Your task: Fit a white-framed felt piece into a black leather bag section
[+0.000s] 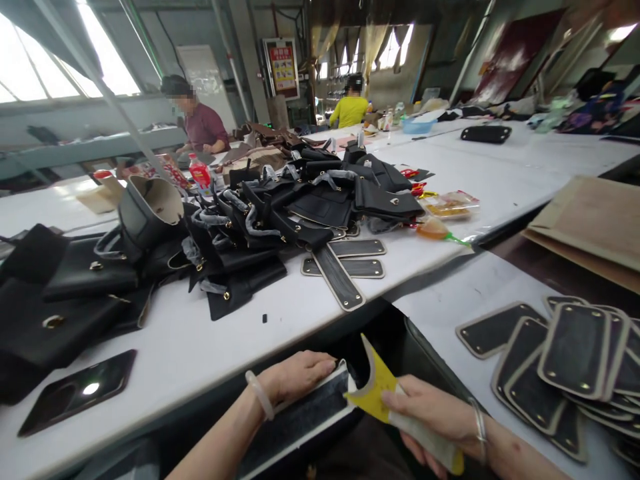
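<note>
My left hand grips the upper edge of a long black panel with a pale rim, fingers together and thumb hidden. The panel slants below the table edge, close to my body. In my right hand is a curled yellow strip with a paler back. Its flared front end is at the panel's right end; I cannot tell whether they touch. The strip's other end sticks out below my palm. Beside my right forearm lies a pile of black rectangular panels with pale rims and small metal studs.
Black bags with wrapped handles are heaped on the white table. Nearby are loose panels, a phone and an orange bottle. Cardboard lies at right. Two people work farther back.
</note>
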A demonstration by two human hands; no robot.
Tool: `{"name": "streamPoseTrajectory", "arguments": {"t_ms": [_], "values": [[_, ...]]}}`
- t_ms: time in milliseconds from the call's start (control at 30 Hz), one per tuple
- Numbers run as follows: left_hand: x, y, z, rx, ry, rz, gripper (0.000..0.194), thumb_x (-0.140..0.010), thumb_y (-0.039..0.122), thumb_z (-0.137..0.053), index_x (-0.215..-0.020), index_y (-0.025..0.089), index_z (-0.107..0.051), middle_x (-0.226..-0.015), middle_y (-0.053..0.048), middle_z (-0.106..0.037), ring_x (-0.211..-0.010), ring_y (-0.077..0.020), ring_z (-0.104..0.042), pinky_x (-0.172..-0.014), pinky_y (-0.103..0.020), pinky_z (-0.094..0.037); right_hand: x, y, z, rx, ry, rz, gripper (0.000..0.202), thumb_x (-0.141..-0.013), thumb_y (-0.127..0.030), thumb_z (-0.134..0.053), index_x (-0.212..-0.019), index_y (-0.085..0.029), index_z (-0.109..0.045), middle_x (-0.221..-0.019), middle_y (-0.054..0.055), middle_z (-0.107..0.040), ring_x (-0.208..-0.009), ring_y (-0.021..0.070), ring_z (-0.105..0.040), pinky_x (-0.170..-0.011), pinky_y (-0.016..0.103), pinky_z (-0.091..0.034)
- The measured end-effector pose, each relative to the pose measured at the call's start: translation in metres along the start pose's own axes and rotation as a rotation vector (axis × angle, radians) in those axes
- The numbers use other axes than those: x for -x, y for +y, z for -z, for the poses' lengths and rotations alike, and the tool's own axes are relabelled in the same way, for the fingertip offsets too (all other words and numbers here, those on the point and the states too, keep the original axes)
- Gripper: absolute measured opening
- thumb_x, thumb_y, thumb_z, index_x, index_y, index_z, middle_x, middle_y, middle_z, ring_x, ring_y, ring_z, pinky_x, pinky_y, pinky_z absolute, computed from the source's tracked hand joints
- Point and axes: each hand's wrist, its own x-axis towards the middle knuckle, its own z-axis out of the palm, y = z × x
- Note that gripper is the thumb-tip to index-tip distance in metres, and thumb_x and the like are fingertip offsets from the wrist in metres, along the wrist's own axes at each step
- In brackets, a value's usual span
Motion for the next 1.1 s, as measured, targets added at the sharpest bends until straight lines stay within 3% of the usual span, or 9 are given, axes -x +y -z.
{"name": "streamPoseTrajectory", "arguments": {"t_ms": [67, 133, 267, 367, 433, 533, 633, 733, 1100], "values": [[-0.001, -0.002, 0.000, -0.001, 0.038, 0.024, 0.047, -0.092, 0.052, -0.041, -0.120, 0.021, -0.064, -0.118, -0.005, -0.066, -0.106, -0.0234, -0.058, -0.096, -0.033, -0.039, -0.006, -0.013, 0.012, 0.173, -0.023, 0.040, 0.058, -0.070, -0.071, -0.059, -0.088, -0.016, -0.054, -0.057, -0.001, -0.059, -0.039, 0.0113, -0.051, -0.036, 0.020, -0.042], [0.000, -0.003, -0.001, 0.002, 0.082, 0.053, 0.052, -0.092, 0.049, -0.044, -0.135, 0.022, -0.051, -0.117, -0.006, -0.065, -0.103, -0.0227, -0.058, -0.093, -0.034, -0.040, -0.014, -0.029, 0.017, 0.421, 0.102, 0.150, 0.046, -0.075, -0.061, -0.059, -0.085, -0.016, -0.058, -0.066, 0.000, -0.061, -0.050, 0.0124, -0.055, -0.043, 0.021, -0.043], [0.001, -0.002, -0.004, 0.063, 0.080, 0.106, 0.079, -0.093, 0.041, -0.044, -0.152, 0.017, 0.004, -0.082, 0.002, -0.064, -0.071, -0.0151, -0.055, -0.071, -0.028, -0.042, -0.024, -0.058, 0.017, 1.105, 0.505, 0.329, 0.048, -0.095, -0.049, -0.038, -0.068, -0.017, -0.063, -0.068, 0.007, -0.067, -0.069, 0.0225, -0.064, -0.059, 0.029, -0.038], [0.002, 0.001, -0.004, 0.130, 0.091, 0.076, 0.088, -0.093, 0.036, -0.044, -0.147, 0.014, 0.021, -0.093, 0.000, -0.068, -0.081, -0.0156, -0.059, -0.082, -0.029, -0.042, -0.032, -0.074, 0.014, 1.384, 0.549, 0.371, 0.057, -0.099, -0.049, -0.027, -0.071, -0.018, -0.066, -0.071, 0.012, -0.071, -0.069, 0.0262, -0.067, -0.059, 0.032, -0.034], [0.003, 0.004, -0.003, 0.147, 0.120, 0.053, 0.088, -0.093, 0.036, -0.046, -0.148, 0.016, 0.019, -0.118, -0.005, -0.065, -0.105, -0.0184, -0.058, -0.098, -0.032, -0.037, -0.037, -0.081, 0.014, 1.454, 0.523, 0.411, 0.059, -0.100, -0.048, -0.025, -0.074, -0.018, -0.068, -0.073, 0.013, -0.072, -0.068, 0.0266, -0.068, -0.058, 0.032, -0.032], [0.004, 0.009, -0.001, 0.088, 0.150, 0.071, 0.078, -0.092, 0.039, -0.048, -0.153, 0.021, -0.002, -0.137, -0.008, -0.054, -0.122, -0.0228, -0.051, -0.107, -0.036, -0.031, -0.042, -0.088, 0.015, 1.499, 0.480, 0.455, 0.060, -0.100, -0.048, -0.025, -0.075, -0.016, -0.069, -0.073, 0.014, -0.072, -0.066, 0.0268, -0.067, -0.057, 0.032, -0.030], [0.005, 0.014, 0.001, 0.045, 0.151, 0.051, 0.059, -0.092, 0.037, -0.049, -0.147, 0.021, -0.033, -0.136, -0.008, -0.055, -0.121, -0.0226, -0.052, -0.106, -0.034, -0.034, -0.043, -0.092, 0.017, 1.537, 0.448, 0.480, 0.060, -0.100, -0.048, -0.026, -0.076, -0.015, -0.070, -0.073, 0.016, -0.071, -0.065, 0.0268, -0.067, -0.056, 0.032, -0.030], [0.004, 0.017, 0.001, 0.033, 0.146, 0.006, 0.045, -0.092, 0.034, -0.048, -0.136, 0.021, -0.049, -0.131, -0.005, -0.059, -0.118, -0.0206, -0.054, -0.105, -0.031, -0.036, -0.043, -0.094, 0.016, 1.584, 0.434, 0.482, 0.060, -0.100, -0.048, -0.026, -0.077, -0.015, -0.070, -0.072, 0.015, -0.071, -0.066, 0.0266, -0.068, -0.056, 0.031, -0.032], [0.007, 0.021, -0.005, -0.064, 0.211, -0.048, 0.032, -0.094, 0.034, -0.045, -0.121, 0.026, -0.061, -0.114, 0.000, -0.068, -0.104, -0.0188, -0.062, -0.094, -0.027, -0.043, -0.041, -0.093, 0.007, 1.667, 0.448, 0.465, 0.055, -0.101, -0.041, -0.027, -0.077, -0.018, -0.070, -0.071, 0.011, -0.073, -0.065, 0.0275, -0.070, -0.057, 0.033, -0.042]]}}
